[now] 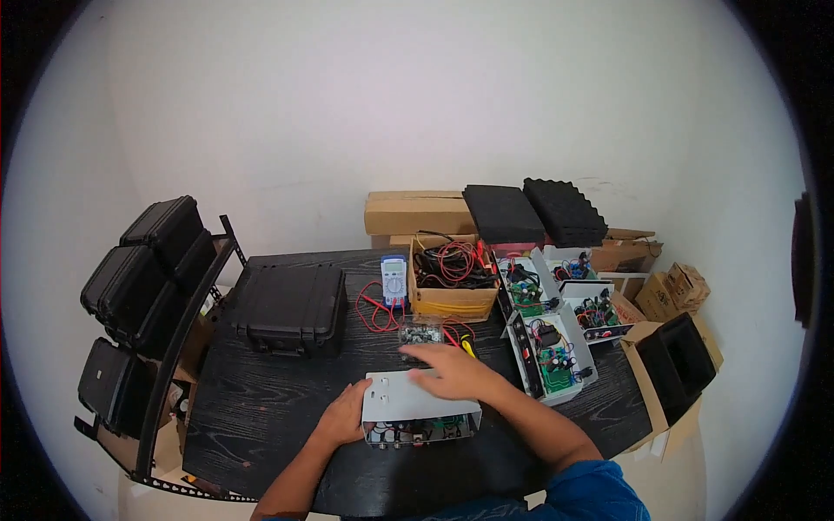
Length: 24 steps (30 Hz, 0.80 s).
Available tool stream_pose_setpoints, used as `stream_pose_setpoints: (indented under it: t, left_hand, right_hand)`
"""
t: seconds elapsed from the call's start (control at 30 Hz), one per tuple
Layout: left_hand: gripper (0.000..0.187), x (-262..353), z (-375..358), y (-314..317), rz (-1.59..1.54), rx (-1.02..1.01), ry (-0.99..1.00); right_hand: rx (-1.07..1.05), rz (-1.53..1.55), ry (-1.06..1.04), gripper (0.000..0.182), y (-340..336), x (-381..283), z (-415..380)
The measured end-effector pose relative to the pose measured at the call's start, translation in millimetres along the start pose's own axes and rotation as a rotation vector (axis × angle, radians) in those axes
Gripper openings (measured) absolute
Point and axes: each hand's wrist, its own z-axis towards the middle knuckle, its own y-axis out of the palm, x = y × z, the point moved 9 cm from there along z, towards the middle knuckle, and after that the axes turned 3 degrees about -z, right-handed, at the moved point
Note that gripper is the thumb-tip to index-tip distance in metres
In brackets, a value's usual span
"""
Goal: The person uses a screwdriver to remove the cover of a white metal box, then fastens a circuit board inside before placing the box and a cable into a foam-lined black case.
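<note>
A white metal case [421,401] lies on the table close to my body, its near side exposing wires and electronic parts. My left hand [346,415] grips the case's left edge. Above the case's top, my right hand [456,373] reaches over with its fingers stretched out and slightly blurred; nothing shows in them. Just beyond those fingertips is a clear plastic box of small metal parts [421,333], partly covered by the hand. A yellow-handled tool [469,346] lies to the right of that box, half hidden by my right arm.
A blue-and-white multimeter [394,280] with red leads stands beside a cardboard box of cables [453,304]. Several open white cases with circuit boards [556,356] occupy the table's right side. A large black hard case [291,304] sits left; more black cases [130,282] fill a rack.
</note>
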Motion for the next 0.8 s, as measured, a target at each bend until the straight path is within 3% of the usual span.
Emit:
stream_pose_setpoints:
  t: [0.03, 0.1, 0.2, 0.3, 0.4, 0.43, 0.6, 0.7, 0.8]
  left_hand:
    - [0.094, -1, 0, 0, 0.000, 0.011, 0.003]
    - [0.095, -3, -1, 3, -0.003, 0.025, 0.012]
    - [0.095, 2, 0, -1, -0.028, 0.034, -0.058]
    - [0.091, -1, 0, 3, 0.001, 0.055, -0.028]
    - [0.083, -1, 0, 3, 0.010, 0.014, -0.132]
    - [0.081, 1, 0, 2, 0.001, 0.011, -0.137]
    - [0.073, 5, 0, -1, -0.037, 0.002, -0.167]
    - [0.068, 7, 0, -1, -0.096, -0.032, -0.295]
    - [0.067, 3, -5, -4, -0.059, 0.134, -0.152]
  right_hand:
    - [0.074, 0.007, 0.034, 0.050, -20, 0, -14]
    - [0.105, 0.144, 0.325, 0.044, -40, 17, -50]
    - [0.089, 0.158, 0.472, 0.059, -25, 60, -107]
    - [-0.001, 0.148, 0.385, 0.082, -1, 57, -132]
    - [-0.056, 0.212, 0.308, 0.099, 18, 43, -134]
    - [-0.100, 0.281, 0.375, 0.106, 27, 48, -133]
    - [0.046, 0.114, 0.246, 0.099, 29, 45, -122]
    - [0.105, 0.065, 0.238, 0.091, 31, 47, -123]
    - [0.118, 0.021, 0.240, 0.091, 20, 39, -120]
